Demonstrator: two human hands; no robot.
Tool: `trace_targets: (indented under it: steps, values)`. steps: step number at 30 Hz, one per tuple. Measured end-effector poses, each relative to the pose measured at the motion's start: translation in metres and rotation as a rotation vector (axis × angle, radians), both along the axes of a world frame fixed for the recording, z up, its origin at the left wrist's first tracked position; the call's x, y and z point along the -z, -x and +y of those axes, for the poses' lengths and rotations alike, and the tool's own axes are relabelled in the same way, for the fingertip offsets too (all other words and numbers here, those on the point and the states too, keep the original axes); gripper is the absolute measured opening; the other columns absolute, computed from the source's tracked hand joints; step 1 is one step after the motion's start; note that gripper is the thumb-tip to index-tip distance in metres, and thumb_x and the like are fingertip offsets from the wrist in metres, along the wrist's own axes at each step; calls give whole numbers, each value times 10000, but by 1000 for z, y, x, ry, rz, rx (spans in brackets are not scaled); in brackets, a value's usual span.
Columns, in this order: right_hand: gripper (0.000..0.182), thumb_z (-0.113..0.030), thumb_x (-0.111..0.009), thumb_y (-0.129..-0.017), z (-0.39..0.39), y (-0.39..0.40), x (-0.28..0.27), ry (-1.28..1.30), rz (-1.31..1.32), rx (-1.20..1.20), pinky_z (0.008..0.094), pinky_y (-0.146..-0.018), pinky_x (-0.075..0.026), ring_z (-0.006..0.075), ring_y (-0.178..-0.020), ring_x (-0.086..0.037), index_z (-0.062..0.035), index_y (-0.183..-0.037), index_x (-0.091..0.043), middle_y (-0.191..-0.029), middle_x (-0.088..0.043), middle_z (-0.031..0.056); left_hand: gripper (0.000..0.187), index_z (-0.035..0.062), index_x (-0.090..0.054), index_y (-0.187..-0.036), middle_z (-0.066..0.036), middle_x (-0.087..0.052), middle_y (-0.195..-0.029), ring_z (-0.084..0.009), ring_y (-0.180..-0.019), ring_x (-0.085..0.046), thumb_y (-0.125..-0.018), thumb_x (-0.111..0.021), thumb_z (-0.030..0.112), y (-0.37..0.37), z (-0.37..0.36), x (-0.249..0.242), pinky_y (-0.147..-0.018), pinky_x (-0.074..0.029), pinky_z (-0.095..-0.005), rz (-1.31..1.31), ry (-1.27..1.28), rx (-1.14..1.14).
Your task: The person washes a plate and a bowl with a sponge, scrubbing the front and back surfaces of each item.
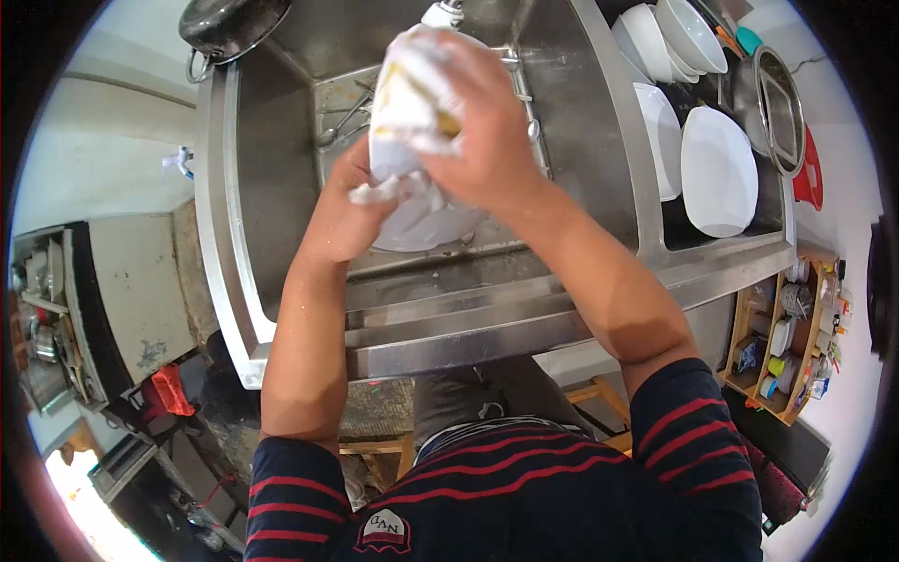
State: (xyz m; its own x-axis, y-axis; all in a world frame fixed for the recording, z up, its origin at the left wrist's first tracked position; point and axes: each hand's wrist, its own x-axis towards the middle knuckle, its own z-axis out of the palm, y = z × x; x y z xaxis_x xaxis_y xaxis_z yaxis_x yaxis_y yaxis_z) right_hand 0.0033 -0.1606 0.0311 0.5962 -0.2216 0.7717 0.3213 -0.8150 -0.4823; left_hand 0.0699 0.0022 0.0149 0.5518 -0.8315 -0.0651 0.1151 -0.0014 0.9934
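My left hand [342, 215] grips the lower left edge of a white dish [386, 161] held up over the steel sink [585, 140]. White foam clings to the dish and to my fingers. My right hand [492, 126] is closed around a foam-covered yellow sponge [448, 124], pressed against the dish; motion blurs it. Under my hands, another white dish [426, 229] lies in the sink, partly hidden. Spoons [328, 136] and other cutlery are scattered on the sink bottom, some behind the dish.
A dark pot [229, 28] stands at the sink's upper left corner. On the right, the drainboard holds stacked white bowls [655, 42], a white rectangular plate [719, 173] and a steel pan [779, 112]. A faucet [445, 13] rises at the back.
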Motion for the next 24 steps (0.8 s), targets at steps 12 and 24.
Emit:
trace_targets:
  steps: [12,24]
  values:
    - [421,-201,-738,-590,25,5,4,101,91,-286,405,-840,-457,289,-949,-557,-105,-995,-672,-1153,-602,57,432,-18,-533,-1204,-146,-602,-1147,-280,-1066,-594,-916,-405,276,-13,-4,-8,-912,-485,-392,644,254,-401]
    - [441,-189,-743,-516,14,13,-12,203,127,-425,379,-818,-464,273,-956,-573,-115,-948,-692,-1154,-628,25,358,-28,-534,-1189,-185,-589,-1161,-307,-1085,-578,-897,-473,170,-52,15,0,-936,-481,-432,668,199,-590]
